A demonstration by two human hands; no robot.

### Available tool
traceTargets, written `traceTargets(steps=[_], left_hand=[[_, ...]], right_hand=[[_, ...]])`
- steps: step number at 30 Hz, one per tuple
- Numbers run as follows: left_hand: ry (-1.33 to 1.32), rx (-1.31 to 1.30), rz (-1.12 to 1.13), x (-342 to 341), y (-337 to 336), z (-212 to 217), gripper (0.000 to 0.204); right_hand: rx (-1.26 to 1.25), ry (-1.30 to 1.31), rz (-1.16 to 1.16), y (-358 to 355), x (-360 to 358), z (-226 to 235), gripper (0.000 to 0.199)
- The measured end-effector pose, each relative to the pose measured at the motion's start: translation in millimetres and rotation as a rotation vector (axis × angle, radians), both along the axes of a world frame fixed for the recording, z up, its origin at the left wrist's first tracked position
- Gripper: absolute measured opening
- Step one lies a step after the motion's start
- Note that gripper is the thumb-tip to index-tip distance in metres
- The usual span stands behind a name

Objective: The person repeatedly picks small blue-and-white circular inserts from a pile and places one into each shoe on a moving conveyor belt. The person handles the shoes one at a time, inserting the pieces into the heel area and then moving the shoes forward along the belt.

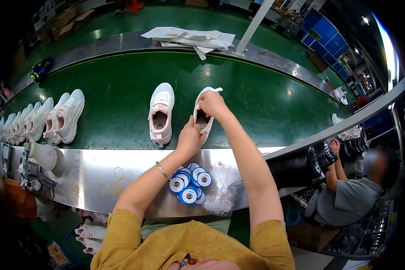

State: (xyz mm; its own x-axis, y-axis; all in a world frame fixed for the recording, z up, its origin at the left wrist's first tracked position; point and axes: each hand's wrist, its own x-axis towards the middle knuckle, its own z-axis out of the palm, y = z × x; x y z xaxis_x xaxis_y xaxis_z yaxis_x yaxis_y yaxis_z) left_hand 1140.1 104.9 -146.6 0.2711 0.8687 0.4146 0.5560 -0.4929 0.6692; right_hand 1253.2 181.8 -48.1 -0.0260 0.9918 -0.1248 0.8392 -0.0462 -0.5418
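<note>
A white sneaker with pale pink lining (203, 120) stands on the green belt with its toe pointing away, partly covered by my hands. At its heel, my left hand (191, 138) has closed fingers on the collar. My right hand (212, 103) is closed over the tongue and lace area; a white strip sticks out beyond its fingers, and I cannot make out which part it is. To the left, a matching sneaker (161, 114) stands upright with its laces in place. On the metal ledge before me lie blue-and-white round discs (187, 195) in a heap.
Clear plastic bags (222, 189) lie beside the discs, and rubber bands (118, 182) to their left. Several sneakers (69, 117) line the belt's left. White paper sheets (189, 38) lie on the far edge. A co-worker (346, 198) sits at right, below a metal rail (337, 128).
</note>
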Motion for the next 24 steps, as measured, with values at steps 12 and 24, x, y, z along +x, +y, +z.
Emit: traceTargets(steps=[12,24], left_hand=[[-0.073,0.028,-0.018,-11.8,-9.8,-23.2,0.033],[0.208,0.407,-0.120,-17.1,-7.9,94.0,0.022]], right_hand=[[0.465,-0.533,0.403,-63.2,-14.5,-63.7,0.023],[0.492,0.349,-0.182,-103.2,53.3,-5.7,0.016]])
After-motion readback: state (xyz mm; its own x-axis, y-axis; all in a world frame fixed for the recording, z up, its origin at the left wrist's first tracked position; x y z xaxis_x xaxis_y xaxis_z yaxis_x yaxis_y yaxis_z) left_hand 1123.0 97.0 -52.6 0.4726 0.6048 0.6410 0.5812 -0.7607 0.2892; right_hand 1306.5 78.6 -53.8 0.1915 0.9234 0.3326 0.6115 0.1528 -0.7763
